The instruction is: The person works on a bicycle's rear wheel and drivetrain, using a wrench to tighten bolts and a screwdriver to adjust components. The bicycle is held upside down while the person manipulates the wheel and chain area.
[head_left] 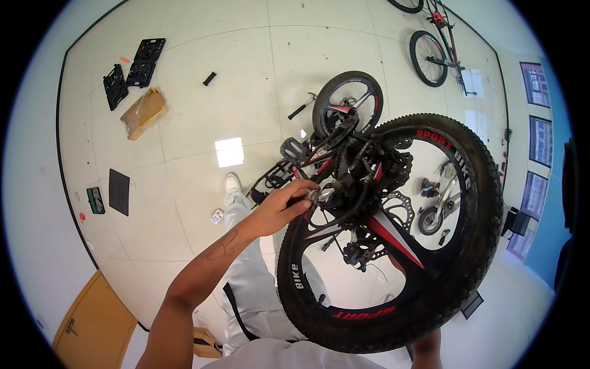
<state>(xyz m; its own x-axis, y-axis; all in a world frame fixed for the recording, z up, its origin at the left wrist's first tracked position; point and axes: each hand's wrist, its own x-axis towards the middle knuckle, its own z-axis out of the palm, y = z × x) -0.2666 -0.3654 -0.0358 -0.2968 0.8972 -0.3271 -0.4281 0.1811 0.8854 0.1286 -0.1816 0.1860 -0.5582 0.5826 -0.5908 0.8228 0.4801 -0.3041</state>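
The left hand (284, 206) sits at centre frame, fingers pinched together on a small metal axle part (316, 195) at the hub of the big black bicycle wheel (393, 230) filling the lower right. The right hand (424, 344) is mostly hidden behind the tyre's lower edge; its grip cannot be made out.

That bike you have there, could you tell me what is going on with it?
A person stands over an upturned bike. The left hand grips the axle at the hub of the big rear wheel. The right hand is mostly hidden behind the tyre, seemingly steadying it. A hammer and tool cases lie on the floor.
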